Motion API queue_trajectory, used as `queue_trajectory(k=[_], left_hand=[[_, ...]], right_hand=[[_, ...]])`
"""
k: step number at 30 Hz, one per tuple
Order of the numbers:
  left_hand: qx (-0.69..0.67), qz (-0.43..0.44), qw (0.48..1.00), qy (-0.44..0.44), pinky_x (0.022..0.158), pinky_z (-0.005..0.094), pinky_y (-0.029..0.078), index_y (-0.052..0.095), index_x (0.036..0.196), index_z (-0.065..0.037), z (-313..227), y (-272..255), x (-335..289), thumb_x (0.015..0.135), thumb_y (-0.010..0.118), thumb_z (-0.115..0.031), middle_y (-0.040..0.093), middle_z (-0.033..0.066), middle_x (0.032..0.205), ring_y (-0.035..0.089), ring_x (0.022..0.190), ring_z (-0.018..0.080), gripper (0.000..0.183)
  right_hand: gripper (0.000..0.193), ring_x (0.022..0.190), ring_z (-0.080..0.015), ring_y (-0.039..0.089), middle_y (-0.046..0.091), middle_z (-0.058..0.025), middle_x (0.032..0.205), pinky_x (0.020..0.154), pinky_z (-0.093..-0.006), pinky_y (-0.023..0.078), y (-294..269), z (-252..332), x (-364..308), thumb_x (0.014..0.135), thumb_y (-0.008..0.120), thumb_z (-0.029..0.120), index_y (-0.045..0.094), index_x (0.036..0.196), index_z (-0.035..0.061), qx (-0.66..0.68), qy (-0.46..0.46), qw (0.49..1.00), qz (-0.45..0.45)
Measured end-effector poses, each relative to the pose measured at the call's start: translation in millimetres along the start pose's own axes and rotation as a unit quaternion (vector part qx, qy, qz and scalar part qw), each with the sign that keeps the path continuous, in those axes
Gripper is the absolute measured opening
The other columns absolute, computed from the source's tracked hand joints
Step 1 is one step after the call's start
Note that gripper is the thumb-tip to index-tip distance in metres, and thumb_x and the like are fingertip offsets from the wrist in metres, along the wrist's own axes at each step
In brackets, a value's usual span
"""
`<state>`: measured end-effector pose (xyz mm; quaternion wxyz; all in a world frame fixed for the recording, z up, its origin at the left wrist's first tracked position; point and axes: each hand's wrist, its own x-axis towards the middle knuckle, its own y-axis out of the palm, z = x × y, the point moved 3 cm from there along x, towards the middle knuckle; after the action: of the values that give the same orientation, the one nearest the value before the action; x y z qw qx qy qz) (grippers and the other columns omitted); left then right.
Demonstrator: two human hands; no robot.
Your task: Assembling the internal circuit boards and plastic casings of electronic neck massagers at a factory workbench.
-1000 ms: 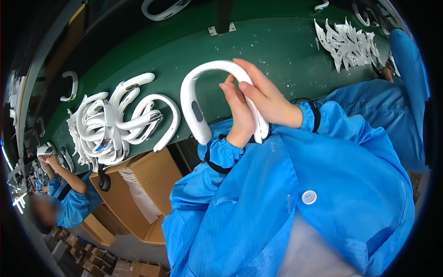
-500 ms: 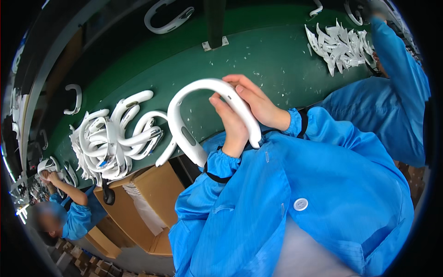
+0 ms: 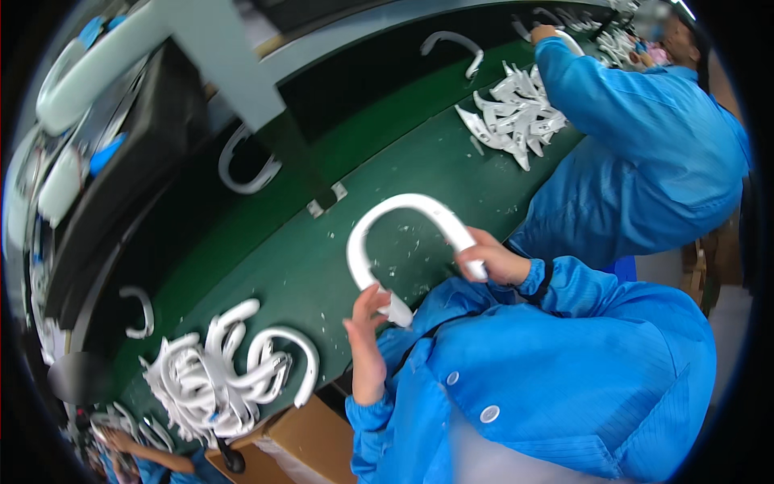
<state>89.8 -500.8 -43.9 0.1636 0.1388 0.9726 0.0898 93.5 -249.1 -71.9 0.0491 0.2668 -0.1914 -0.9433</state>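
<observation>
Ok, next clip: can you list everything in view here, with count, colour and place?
U-shaped band: one, white, held over the table in both hands.
Pile of U-shaped bands: many, white, lower left on the table.
Pile of flat parts: many, white, upper right on the table.
Single U-shaped bands: a few, white, scattered along the far edge.
Table: one, green, strewn with white flecks.
Cardboard box: one, brown, below the table edge.
Co-worker: one, blue coat, upper right.
Left hand: bare, blue sleeve, on one end of the band.
Right hand: bare, blue sleeve, gripping the other end.
</observation>
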Motion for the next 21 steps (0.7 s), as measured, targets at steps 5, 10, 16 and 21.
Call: queue_trajectory(k=[5,10,16,21], left_hand=[[-0.028,-0.010,0.999,-0.030,0.085,0.0346,0.035,0.045,0.119,-0.002,-0.5,7.3,12.1,0.089,0.014,-0.062,0.054,0.0118,0.107,0.048,0.102,0.0217,0.074],[0.046,0.013,0.997,-0.066,0.087,0.0354,0.035,0.046,0.119,-0.003,6.6,27.9,39.8,0.090,0.013,-0.060,0.051,0.0120,0.112,0.045,0.107,0.0218,0.072],[0.165,-0.054,0.983,-0.066,0.090,0.0376,0.036,0.048,0.119,-0.002,12.3,33.6,62.4,0.094,0.016,-0.052,0.051,0.0129,0.115,0.045,0.111,0.0240,0.064],[0.136,-0.152,0.973,-0.110,0.086,0.0373,0.038,0.052,0.114,-0.003,18.2,3.1,51.7,0.094,0.028,-0.049,0.055,0.0103,0.109,0.049,0.104,0.0210,0.056]], right_hand=[[0.034,0.050,-0.0152,0.047,0.049,-0.0045,0.067,0.037,-0.0258,0.031,-92.5,-4.2,28.1,0.078,0.056,0.029,0.048,0.104,0.0086,0.221,-0.007,0.970,-0.102],[0.032,0.064,-0.0168,0.050,0.052,-0.0034,0.076,0.053,-0.0272,0.037,-127.8,39.6,145.6,0.077,0.058,0.035,0.050,0.097,0.0118,0.375,-0.087,0.922,-0.048],[0.060,0.104,-0.0294,0.050,0.049,-0.0171,0.116,0.085,-0.0420,0.043,-154.7,80.6,268.0,0.084,0.051,0.048,0.038,0.124,0.0053,-0.018,0.017,0.983,-0.180],[0.053,0.105,-0.0311,0.051,0.044,-0.0155,0.128,0.086,-0.0434,0.044,-152.5,62.7,292.5,0.087,0.050,0.037,0.037,0.129,0.0069,-0.019,0.071,0.994,-0.081]])
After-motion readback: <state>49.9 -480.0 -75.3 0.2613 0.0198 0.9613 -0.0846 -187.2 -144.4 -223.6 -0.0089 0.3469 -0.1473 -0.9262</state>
